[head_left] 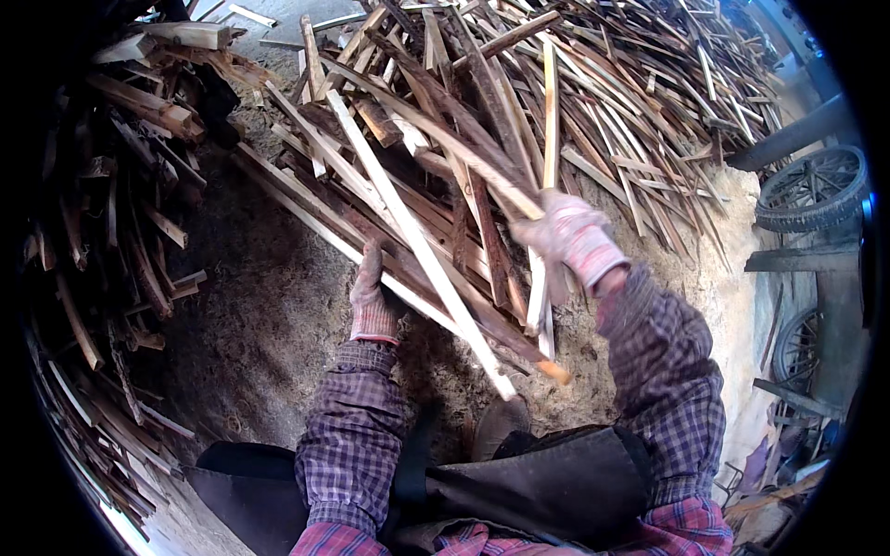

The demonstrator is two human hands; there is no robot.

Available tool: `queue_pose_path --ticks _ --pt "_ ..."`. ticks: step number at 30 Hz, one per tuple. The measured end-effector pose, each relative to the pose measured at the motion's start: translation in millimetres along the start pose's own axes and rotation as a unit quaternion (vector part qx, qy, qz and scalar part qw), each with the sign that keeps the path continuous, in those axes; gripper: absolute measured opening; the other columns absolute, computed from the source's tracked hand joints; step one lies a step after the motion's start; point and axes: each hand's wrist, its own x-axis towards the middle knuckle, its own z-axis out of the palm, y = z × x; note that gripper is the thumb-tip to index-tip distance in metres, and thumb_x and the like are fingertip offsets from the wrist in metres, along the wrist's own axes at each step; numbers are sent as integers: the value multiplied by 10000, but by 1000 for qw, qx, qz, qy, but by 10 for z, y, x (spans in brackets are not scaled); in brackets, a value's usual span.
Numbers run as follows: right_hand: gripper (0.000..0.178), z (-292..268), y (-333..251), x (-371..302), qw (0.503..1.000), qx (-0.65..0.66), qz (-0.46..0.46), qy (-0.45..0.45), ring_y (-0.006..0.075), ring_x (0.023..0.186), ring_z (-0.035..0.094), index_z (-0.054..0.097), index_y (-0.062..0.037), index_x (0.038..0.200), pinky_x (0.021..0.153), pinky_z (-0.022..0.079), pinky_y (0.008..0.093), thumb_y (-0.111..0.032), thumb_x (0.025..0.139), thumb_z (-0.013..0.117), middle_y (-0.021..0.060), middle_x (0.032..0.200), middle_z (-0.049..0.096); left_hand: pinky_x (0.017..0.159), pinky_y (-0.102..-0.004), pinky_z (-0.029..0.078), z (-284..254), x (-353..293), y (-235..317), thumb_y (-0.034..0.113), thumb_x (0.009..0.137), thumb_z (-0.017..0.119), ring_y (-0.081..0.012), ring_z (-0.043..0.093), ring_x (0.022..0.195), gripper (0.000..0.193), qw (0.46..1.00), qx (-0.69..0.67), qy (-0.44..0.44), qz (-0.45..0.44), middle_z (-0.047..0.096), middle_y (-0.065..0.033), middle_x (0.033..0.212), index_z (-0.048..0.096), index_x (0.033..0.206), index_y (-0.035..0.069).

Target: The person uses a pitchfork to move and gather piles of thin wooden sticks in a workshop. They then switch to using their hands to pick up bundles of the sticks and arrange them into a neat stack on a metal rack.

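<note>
A pale stick [413, 234] lies slantwise on top of a loose bundle of sticks [464, 278], its lower end toward the person. The right hand [579, 241], in a pale knit glove and slightly blurred, is to the right of the pale stick, fingers wrapped round the near end of a long stick [477, 165]. That long stick slants away up and left from the hand, over the bundle, toward the far end of the pale stick. The left hand [368, 306], gloved too, is left of the pale stick and apart from it; its thumb points up against the edge of the bundle. Its fingers are hidden under the wood, so I cannot tell how tightly it grips.

Beyond the pale stick to the right spreads a big heap of sticks [649, 111]; well to its left stands a darker woodpile [139, 185]. A shoe [501, 431] shows just past the pale stick's lower end. Far right of the pale stick is a spoked wheel [811, 190].
</note>
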Motion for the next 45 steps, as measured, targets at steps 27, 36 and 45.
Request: queue_pose_path --ticks 27,36,45 --pt "656 462 1254 546 982 176 21 62 251 1003 571 325 4 1318 866 454 312 -278 815 639 208 1197 516 927 -382 433 -290 133 -187 478 868 519 -243 515 1077 607 997 -29 -52 -51 509 -79 1225 423 1286 50" --pt "763 -229 604 58 991 31 -22 -127 287 1147 499 326 -3 1334 978 403 333 -422 781 643 210 1234 507 897 -405 467 -351 127 -175 483 822 586 -261 545 1035 655 998 -28 -38 -29 528 -106 1190 425 1271 32" --pt "601 706 1424 1233 842 532 -20 -84 107 720 568 298 -52 1362 593 469 155 -292 879 564 103 1100 586 857 -423 498 -397 180 -291 490 778 633 -282 570 999 721 998 -27 -60 -17 552 -129 1148 401 1282 30"
